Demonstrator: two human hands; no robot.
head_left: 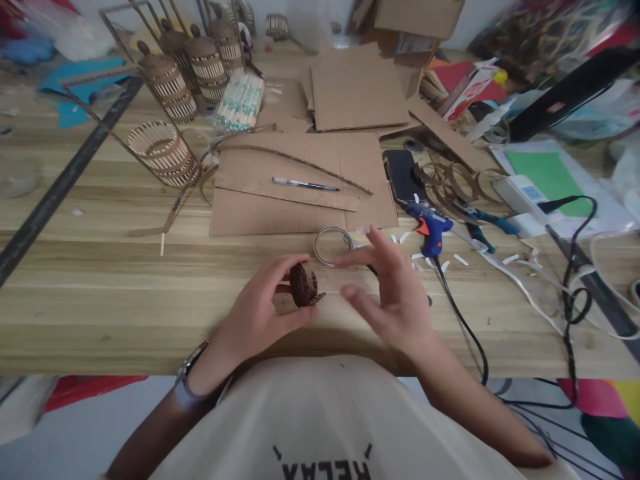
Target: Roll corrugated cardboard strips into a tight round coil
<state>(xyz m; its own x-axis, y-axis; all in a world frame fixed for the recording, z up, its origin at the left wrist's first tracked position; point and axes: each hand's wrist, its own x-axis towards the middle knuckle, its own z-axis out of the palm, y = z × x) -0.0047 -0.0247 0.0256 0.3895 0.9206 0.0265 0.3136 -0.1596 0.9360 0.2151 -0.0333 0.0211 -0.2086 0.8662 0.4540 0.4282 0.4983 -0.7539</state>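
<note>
My left hand (265, 300) grips a small roll of dark brown corrugated cardboard (301, 285) between thumb and fingers. A short end of its ridged strip sticks out to the right. To the right of the roll, my right hand (393, 293) hovers with thumb and fingers apart and nothing between them. Just beyond my right fingertips, a metal ring (317, 248) rests on the table. A blue glue gun (431, 230) with an orange trigger lies to the right of that hand, its black cord trailing toward the table's front edge.
Cardboard sheets (300, 220) lie ahead with a pen (305, 183) and a long ridged strip on top. At the back left stand several small lidded stick baskets (167, 87) and one lidless basket (165, 153). A phone (404, 175), cardboard rings and pliers (493, 220) lie at right.
</note>
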